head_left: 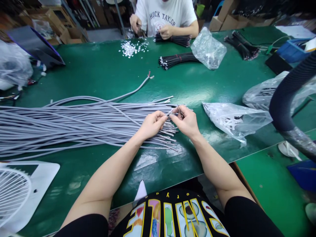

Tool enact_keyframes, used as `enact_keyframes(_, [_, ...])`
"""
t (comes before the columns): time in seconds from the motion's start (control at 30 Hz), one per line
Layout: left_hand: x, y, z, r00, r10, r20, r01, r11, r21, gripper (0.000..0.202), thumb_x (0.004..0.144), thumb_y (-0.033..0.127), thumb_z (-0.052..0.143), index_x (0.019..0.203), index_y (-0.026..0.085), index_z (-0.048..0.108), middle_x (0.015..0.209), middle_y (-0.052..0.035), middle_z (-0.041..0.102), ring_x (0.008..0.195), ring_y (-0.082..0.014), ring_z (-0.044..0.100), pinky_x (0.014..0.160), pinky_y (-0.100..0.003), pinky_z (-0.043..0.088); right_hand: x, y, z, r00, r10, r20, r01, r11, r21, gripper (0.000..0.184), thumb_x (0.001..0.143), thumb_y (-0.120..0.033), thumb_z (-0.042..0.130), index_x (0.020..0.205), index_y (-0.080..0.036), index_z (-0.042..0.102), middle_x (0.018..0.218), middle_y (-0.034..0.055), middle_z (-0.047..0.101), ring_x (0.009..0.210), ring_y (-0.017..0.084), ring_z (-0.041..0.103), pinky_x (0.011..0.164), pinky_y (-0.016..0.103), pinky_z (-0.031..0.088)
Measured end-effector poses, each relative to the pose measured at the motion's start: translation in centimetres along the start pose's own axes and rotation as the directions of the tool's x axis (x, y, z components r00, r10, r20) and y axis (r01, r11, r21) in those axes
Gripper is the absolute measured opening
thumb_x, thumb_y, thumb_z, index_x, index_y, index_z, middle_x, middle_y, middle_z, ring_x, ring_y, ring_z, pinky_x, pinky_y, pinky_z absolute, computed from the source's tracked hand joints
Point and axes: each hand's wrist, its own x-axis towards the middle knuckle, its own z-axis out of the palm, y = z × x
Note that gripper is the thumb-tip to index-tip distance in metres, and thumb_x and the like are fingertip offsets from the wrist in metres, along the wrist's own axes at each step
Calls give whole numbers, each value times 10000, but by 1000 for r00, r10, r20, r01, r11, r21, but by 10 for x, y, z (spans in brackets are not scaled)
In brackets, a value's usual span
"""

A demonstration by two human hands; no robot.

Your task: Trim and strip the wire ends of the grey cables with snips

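Many long grey cables point(86, 121) lie side by side across the table, their stripped ends bunched near my hands. My left hand point(153, 124) is closed, pinching one grey cable close to its end point(170, 112). My right hand point(186, 121) meets it at that end, thumb and fingers pressed together. A thin dark pointed tool point(180, 111) sticks out among the right fingers; its exact kind is hard to make out. The fingers partly hide the cable tip. One cable with spread wire ends point(149, 76) curves away above the bundle.
A plastic bag of white pieces point(232, 120) lies right of my hands. A thick black hose point(283, 98) arches at the right; a white fan point(24, 194) sits lower left. Across the green table point(103, 72), a co-worker point(168, 19) handles black cables beside white scraps point(130, 48).
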Motion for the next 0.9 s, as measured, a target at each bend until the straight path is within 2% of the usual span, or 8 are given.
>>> enact_keyframes(0.27, [-1,-3,0,998,42,37,-46,992,116,235,857,379,508,778,160,539,505,45,515,453,-83,434,478,-207,319,-1,1,4,991,-73,114,81,994,-72,44,728,-204,539,711,-203,499,599,-28,470,561,118,408,576,254,322])
enact_keyframes(0.47, [0,-3,3,998,59,9,-59,986,155,222,857,360,498,798,158,568,525,39,526,479,-94,437,504,-219,324,-1,2,4,986,-63,157,87,984,-153,34,712,-212,502,710,-210,468,610,-12,483,566,131,406,561,260,304])
enact_keyframes(0.67, [1,-4,2,998,59,4,-59,984,171,222,850,350,503,783,154,579,508,46,487,465,-90,389,486,-222,294,3,2,-1,991,-31,127,54,981,-184,61,695,-212,520,666,-209,466,593,-7,492,579,139,426,566,263,302])
enact_keyframes(0.8, [1,-2,2,999,37,4,-37,992,121,223,845,348,502,761,152,567,513,44,490,473,-87,405,490,-215,304,1,0,0,983,-79,163,102,986,-132,44,685,-203,503,655,-202,471,583,-22,475,557,123,415,564,256,303])
enact_keyframes(0.9, [1,0,3,1000,-1,-5,1,994,105,219,841,344,504,748,151,550,509,47,481,467,-81,397,486,-209,297,5,4,-7,994,-55,97,68,988,-140,42,678,-199,511,641,-194,491,566,-36,468,539,111,409,568,250,311])
